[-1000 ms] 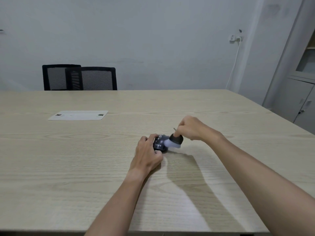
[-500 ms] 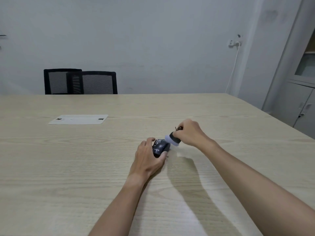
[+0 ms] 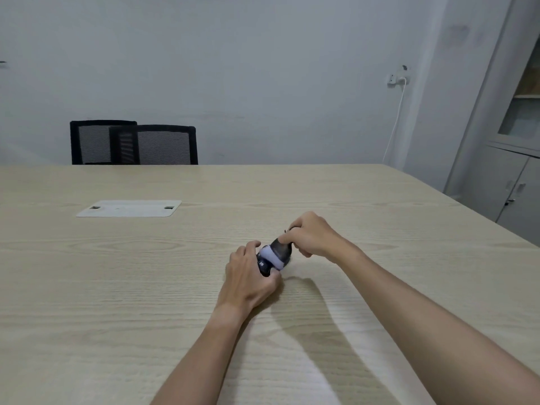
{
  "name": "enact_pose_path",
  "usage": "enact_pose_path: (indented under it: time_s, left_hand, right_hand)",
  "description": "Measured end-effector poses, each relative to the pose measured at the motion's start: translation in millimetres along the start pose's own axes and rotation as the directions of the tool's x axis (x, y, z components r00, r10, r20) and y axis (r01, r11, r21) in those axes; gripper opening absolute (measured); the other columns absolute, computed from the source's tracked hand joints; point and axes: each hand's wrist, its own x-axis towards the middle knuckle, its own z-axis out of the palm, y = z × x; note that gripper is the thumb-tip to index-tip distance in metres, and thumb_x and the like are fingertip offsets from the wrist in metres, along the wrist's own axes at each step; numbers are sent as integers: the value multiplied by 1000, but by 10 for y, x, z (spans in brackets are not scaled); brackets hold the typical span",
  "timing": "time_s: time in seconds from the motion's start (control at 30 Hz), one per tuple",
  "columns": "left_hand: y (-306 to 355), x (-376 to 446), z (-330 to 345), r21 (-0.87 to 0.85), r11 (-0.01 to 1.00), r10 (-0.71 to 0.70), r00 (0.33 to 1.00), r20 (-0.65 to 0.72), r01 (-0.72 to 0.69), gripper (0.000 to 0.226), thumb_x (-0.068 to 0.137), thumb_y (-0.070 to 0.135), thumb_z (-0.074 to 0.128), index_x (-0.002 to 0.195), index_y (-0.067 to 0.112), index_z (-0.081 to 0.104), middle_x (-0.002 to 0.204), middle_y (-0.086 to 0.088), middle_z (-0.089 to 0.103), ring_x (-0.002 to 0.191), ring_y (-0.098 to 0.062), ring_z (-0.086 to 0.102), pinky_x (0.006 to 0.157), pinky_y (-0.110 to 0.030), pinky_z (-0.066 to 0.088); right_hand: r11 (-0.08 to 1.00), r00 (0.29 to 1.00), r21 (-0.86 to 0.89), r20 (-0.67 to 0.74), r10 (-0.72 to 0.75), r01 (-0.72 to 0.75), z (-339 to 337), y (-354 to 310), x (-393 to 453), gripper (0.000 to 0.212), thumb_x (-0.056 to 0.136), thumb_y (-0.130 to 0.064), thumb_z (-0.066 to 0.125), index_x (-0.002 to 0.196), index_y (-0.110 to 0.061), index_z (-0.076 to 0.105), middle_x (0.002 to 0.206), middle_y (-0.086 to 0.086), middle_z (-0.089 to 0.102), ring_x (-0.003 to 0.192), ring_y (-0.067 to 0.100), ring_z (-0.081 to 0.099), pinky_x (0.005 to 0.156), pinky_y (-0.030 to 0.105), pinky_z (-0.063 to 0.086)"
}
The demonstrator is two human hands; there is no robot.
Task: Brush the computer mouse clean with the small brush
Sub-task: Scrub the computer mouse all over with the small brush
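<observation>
Pale wood-grain laminate covers the broad table (image 3: 146, 302), matte and streaked. Near its middle, the left hand (image 3: 248, 276) curls over the computer mouse (image 3: 264, 266), a glossy black rounded shell; thumb on its near right side, fingers on its far left, gripping it against the tabletop. Its long axis cannot be told under the hand. Just beyond, the right hand (image 3: 311, 236) pinches the small brush (image 3: 277, 254), dark flared ferrule and pale soft bristles slanting down-left onto the mouse top. Farther left lies a flat white cable hatch (image 3: 128, 208); beyond stand two black mesh chairs (image 3: 133, 143).
</observation>
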Motion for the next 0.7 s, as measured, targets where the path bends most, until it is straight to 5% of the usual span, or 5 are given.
enact_pose_path:
  time_s: [0.1, 0.3, 0.47, 0.57, 0.7]
  left_hand:
    - [4, 6, 21, 40, 999, -6, 1000, -20, 7, 48, 70, 57, 57, 106, 27, 50, 100, 7, 52, 100, -18, 46, 88, -35, 42]
    - [0, 10, 32, 47, 999, -6, 1000, -30, 7, 54, 73, 47, 62, 117, 18, 53, 106, 3, 53, 106, -19, 46, 93, -33, 40]
    - [-4, 18, 30, 40, 999, -4, 1000, -28, 5, 52, 73, 44, 62, 117, 19, 52, 108, 3, 53, 107, -19, 45, 95, -34, 40]
    - [-20, 25, 37, 44, 999, -13, 999, -30, 14, 51, 71, 44, 61, 115, 19, 53, 105, 3, 54, 105, -20, 46, 93, -33, 40]
    - [-22, 25, 44, 44, 999, -4, 1000, -30, 6, 51, 72, 43, 62, 116, 18, 53, 105, 3, 54, 105, -20, 46, 93, -32, 39]
  right_hand:
    - [987, 999, 157, 7, 40, -40, -2, 1, 22, 30, 80, -11, 68, 58, -7, 49, 56, 8, 45, 52, 22, 41, 49, 26, 34]
    - [964, 972, 152, -53, 229, -219, -57, 174, 62, 16, 77, -6, 68, 66, -4, 57, 65, 11, 57, 43, 19, 44, 42, 23, 37]
    - [968, 955, 148, -190, 230, -204, -161, 186, 78, 8, 73, -2, 67, 70, -1, 60, 68, 12, 56, 47, 23, 47, 44, 24, 40]
    - [922, 957, 312, -106, 272, -228, -129, 155, 93, 5, 80, -5, 64, 78, 0, 64, 58, 9, 55, 43, 20, 45, 46, 26, 40]
    - [943, 954, 197, -82, 288, -268, -54, 180, 56, 7, 83, -5, 62, 79, 1, 63, 60, 11, 59, 41, 20, 47, 44, 25, 41]
